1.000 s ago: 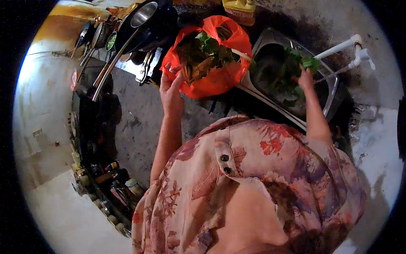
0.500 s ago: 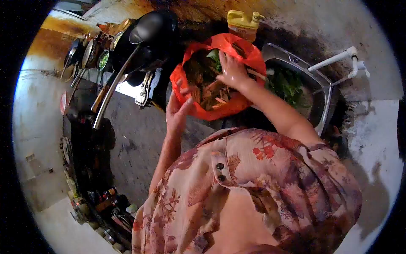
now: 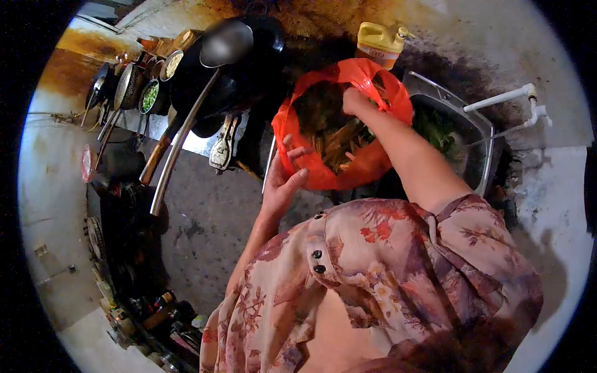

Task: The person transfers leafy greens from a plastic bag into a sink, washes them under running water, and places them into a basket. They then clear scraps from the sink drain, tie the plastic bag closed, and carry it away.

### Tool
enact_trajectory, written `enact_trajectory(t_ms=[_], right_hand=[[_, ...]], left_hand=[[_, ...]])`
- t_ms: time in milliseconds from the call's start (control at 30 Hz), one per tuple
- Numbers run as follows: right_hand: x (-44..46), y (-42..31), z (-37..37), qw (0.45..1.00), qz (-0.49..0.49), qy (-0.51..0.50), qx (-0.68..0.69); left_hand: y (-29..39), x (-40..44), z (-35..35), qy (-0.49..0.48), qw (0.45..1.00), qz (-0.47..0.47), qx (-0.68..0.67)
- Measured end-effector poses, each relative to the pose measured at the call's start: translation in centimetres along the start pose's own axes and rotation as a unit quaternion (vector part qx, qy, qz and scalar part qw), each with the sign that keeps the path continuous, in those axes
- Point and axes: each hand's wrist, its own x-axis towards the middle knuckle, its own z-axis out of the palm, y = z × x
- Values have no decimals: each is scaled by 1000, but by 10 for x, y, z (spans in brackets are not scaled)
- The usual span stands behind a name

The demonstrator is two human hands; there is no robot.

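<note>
A red plastic bag [image 3: 373, 169] stands with its mouth wide and turned up towards me. Brown scraps [image 3: 339, 140], some like strips of peel or wood, fill it; their exact kind is unclear. My left hand [image 3: 286, 177] rests against the bag's left side with thumb and fingers apart. Deep inside, near the far rim, is my right hand [image 3: 356, 102], its fingers hidden among the scraps and shadow. Beyond the bag stands a yellow jug [image 3: 377, 46] with a spout.
Right of the bag, a metal sink [image 3: 488, 133] holds leafy greens [image 3: 438, 130] under a white pipe [image 3: 497, 99]. To the left lie a black wok [image 3: 264, 68], a long-handled ladle [image 3: 227, 43] and a bowl of chopped greens [image 3: 149, 97].
My right hand has sunk deeper into the bag, and its fingers no longer show. The left hand stays at the bag's left side. The whole view has shifted slightly.
</note>
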Motion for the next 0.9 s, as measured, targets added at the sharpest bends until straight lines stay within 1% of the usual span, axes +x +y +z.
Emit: enact_trajectory(t_ms=[33, 133, 167, 233, 267, 333, 400, 433, 533, 567, 600, 667, 700, 767, 867, 900], right_hand=[[-7, -3, -8, 999, -9, 7, 45], [0, 4, 16, 997, -3, 59, 51], [-2, 9, 27, 985, -29, 155, 65], [-20, 15, 43, 934, -80, 338, 88], [-33, 18, 43, 934, -91, 323, 122], [-76, 20, 17, 931, -112, 291, 189], [-97, 24, 13, 895, -169, 345, 228], [-105, 26, 10, 873, -197, 372, 246], [-143, 24, -14, 873, -209, 346, 274], [-162, 18, -32, 868, -215, 376, 241], [-165, 19, -36, 854, -231, 387, 261], [-168, 20, -41, 820, -263, 407, 303], [-171, 17, -43, 825, -237, 413, 304], [-175, 22, -38, 801, -229, 426, 351], [-182, 27, -51, 756, -235, 473, 387], [-188, 29, -58, 740, -238, 491, 394]], left_hand=[[-1, -1, -3, 6, 1000, 2, -7], [-1, -4, -4, 12, 1000, 6, -17], [3, -4, -1, 6, 1000, 7, -14], [4, -6, 4, -7, 1000, 20, -4], [4, -8, 5, -13, 999, 33, 5], [0, -8, 7, -13, 998, 58, 12], [-7, -8, 6, -7, 997, 75, 6], [-11, -8, 8, 34, 995, 95, 1], [-11, -9, 4, 68, 992, 97, 32], [-12, -11, 3, 93, 990, 100, 32], [-8, -12, 6, 128, 983, 107, 79], [4, -15, 16, 165, 972, 138, 96], [7, -16, 20, 185, 966, 155, 96], [12, -13, 25, 223, 950, 196, 95], [17, -9, 29, 234, 940, 207, 136], [14, -4, 28, 192, 954, 210, 97]])
